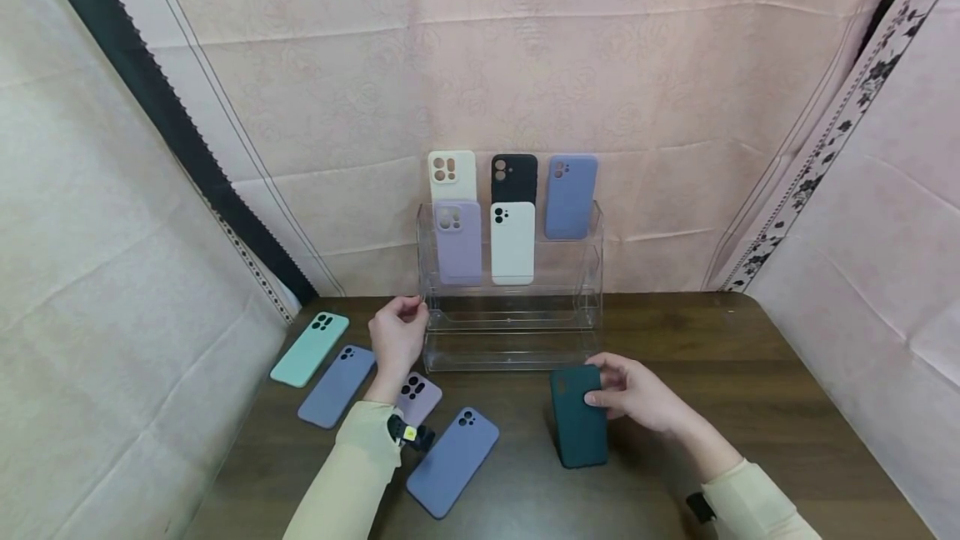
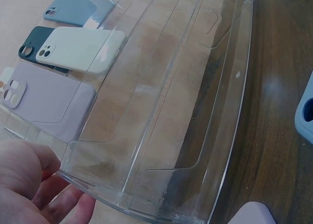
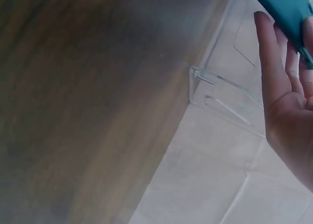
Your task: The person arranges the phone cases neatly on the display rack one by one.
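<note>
A clear tiered rack (image 1: 517, 354) stands at the back of the table, with several phone cases in its upper tiers, among them a black case (image 1: 514, 177), a white case (image 1: 513, 244) and a purple case (image 1: 458, 244). My left hand (image 1: 397, 340) pinches the rack's left side edge; in the left wrist view that hand (image 2: 39, 185) has its fingers around the clear edge. In front of the rack's right end, my right hand (image 1: 637, 394) holds a dark green case (image 1: 579, 432) upright by its upper right side. The green case (image 3: 286, 13) also shows in the right wrist view.
On the table's left part lie a mint case (image 1: 309, 350), a blue case (image 1: 336, 387) and a lilac case (image 1: 420, 397) partly behind my left wrist. Another blue case (image 1: 452, 463) lies near the front. Cloth walls (image 1: 300, 107) surround the table.
</note>
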Demonstrator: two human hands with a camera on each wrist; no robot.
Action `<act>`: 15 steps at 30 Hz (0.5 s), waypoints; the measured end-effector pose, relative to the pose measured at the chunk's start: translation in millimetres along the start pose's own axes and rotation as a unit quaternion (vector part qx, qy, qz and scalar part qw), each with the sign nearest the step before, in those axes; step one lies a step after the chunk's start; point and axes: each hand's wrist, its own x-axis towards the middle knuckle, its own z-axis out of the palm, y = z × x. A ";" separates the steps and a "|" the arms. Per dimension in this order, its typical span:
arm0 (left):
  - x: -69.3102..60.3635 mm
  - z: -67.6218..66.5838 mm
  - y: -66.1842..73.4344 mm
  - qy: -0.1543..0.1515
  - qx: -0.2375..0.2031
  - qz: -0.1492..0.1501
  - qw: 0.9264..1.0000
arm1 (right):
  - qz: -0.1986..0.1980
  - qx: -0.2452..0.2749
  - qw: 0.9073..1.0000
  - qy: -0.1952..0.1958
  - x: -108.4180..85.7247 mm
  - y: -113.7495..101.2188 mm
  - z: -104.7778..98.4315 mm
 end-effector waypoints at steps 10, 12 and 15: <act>0.8 0.1 -1.6 -0.001 0.000 -0.002 1.000 | -0.044 0.015 0.999 0.020 8.7 -23.0 -29.5; 0.9 0.2 -1.4 -0.002 -0.001 -0.003 1.000 | -0.053 0.015 0.998 0.034 11.6 -31.2 -36.6; 0.9 0.3 -1.2 -0.001 0.001 -0.004 1.000 | -0.066 -0.003 0.995 0.072 16.3 -44.0 -47.0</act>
